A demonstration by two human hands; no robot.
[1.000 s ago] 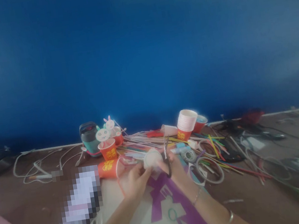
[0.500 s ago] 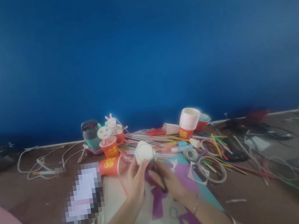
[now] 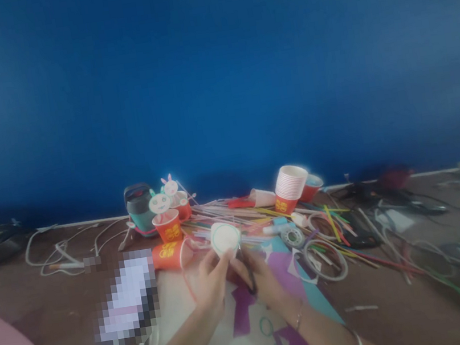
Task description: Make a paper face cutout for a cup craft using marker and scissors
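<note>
Between thumb and fingers, my left hand pinches a white paper piece with a green circle drawn on it. A pair of scissors with dark handles is gripped in my right hand. The blades show only in part, close to the right edge of the paper piece. Both hands are above a white sheet on the table, with purple paper scraps lying under and beside them.
An orange-red paper cup lies left of my hands; another cup stands behind it with a bunny-face cutout. A stack of paper cups, a tape roll and colored sticks lie farther right. A phone is at left.
The white paper piece has turned and come slightly lower and to the right in my left hand. My right hand with the scissors stays almost in place beside it.
</note>
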